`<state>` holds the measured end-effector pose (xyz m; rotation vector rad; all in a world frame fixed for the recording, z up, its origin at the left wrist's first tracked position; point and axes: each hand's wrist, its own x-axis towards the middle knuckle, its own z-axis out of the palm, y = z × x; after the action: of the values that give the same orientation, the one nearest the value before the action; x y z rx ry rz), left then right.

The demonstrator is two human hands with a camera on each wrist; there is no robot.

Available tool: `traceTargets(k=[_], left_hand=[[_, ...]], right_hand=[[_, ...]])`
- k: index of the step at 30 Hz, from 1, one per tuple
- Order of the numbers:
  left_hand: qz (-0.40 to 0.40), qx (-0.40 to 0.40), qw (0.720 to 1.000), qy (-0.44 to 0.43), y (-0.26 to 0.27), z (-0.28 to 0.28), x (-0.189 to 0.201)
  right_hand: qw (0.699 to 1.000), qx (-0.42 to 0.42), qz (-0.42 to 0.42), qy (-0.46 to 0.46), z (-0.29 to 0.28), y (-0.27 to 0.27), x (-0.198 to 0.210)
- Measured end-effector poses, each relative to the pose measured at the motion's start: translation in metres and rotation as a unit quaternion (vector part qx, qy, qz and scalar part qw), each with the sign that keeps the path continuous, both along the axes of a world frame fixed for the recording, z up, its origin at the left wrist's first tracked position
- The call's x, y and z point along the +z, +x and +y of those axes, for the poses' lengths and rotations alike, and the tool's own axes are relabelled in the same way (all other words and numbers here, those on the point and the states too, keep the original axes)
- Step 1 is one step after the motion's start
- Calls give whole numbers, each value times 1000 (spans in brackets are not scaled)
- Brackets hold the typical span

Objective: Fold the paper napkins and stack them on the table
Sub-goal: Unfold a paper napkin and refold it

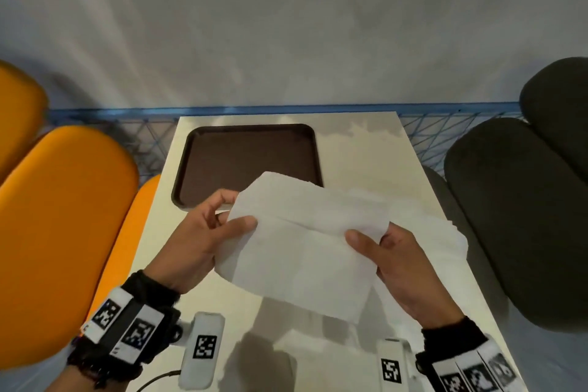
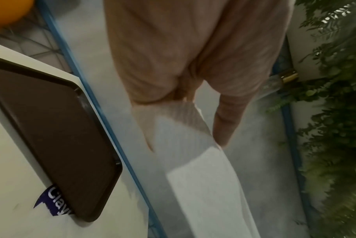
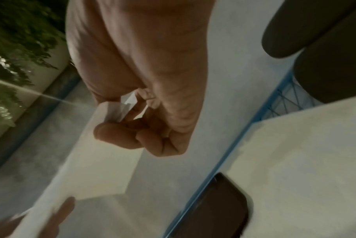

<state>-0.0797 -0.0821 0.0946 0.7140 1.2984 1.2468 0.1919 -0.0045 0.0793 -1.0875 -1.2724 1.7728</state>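
- Grey wall (image 1: pixel 286 25) is filling the far side of my head view, with a blue wire rail (image 1: pixel 286 110) running along its foot behind the pale tabletop (image 1: pixel 366 149).
- Orange seats (image 1: pixel 63 216) are sitting off to the left of the tabletop and dark cushions (image 1: pixel 515 216) off to the right; both wrist views are catching green foliage (image 2: pixel 336 112) at the edge.
- I am seeing a brown tray (image 1: pixel 248 159) lying on the far left part of the tabletop, with a scrap of purple label (image 2: pixel 55 202) poking out from under one corner in the left wrist view.
- I am watching a white paper napkin (image 1: pixel 302 248) being held up above the tabletop, between the two hands and in front of the tray's near edge.
- It is looking thin and soft, with a crease running across its middle and an upper flap leaning over the lower part; its edges are looking slightly limp.
- My left hand (image 1: pixel 197 239) is pinching the napkin's left edge, thumb on the near face and fingers behind.
- My right hand (image 1: pixel 404 267) is gripping the right edge, thumb on top and the fingers curled under it, as the right wrist view is showing.
- More white napkins (image 1: pixel 445 232) are lying on the tabletop beyond the right hand; I cannot tell how many.
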Motion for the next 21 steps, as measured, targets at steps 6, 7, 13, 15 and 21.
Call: traceTargets(k=[6, 7, 13, 15, 21], left_hand=[[-12, -74, 997, 8, 0, 0, 13], [-16, -80, 997, 12, 1, 0, 14], [5, -56, 998, 41, 8, 0, 13], [17, -56, 997, 53, 7, -2, 12], [31, -73, 993, 84, -1, -11, 12]], right_hand=[[994, 24, -57, 94, -3, 13, 24], [993, 28, -61, 99, -4, 15, 26], [992, 44, -57, 105, -14, 26, 30], [992, 38, -53, 111, -18, 29, 25], [981, -18, -9, 192, -30, 31, 17]])
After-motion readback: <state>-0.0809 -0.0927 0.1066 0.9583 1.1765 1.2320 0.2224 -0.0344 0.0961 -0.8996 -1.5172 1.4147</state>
